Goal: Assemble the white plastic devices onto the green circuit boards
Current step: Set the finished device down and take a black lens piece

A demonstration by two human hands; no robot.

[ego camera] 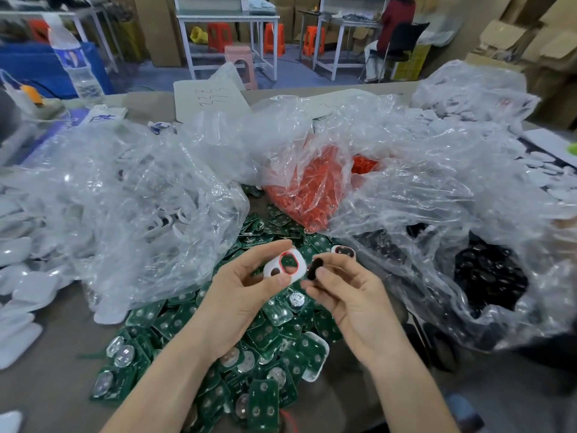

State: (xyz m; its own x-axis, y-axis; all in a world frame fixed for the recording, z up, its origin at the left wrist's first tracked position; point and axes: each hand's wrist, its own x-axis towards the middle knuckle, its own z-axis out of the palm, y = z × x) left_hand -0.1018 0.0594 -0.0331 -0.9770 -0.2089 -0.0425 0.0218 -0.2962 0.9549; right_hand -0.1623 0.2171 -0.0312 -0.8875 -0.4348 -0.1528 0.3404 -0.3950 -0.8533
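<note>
A worker's left hand (pixel 243 295) pinched a white plastic device (pixel 298 268) above the heaped green circuit boards (pixel 268 337). The right hand (pixel 352 298), pinching a black insert (pixel 315 267), hovered just right of its opening.

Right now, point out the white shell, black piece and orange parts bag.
white shell (pixel 300 267): head view, rim right of its large opening.
black piece (pixel 315 268): head view, its middle.
orange parts bag (pixel 301 171): head view, film over the heap.
</note>
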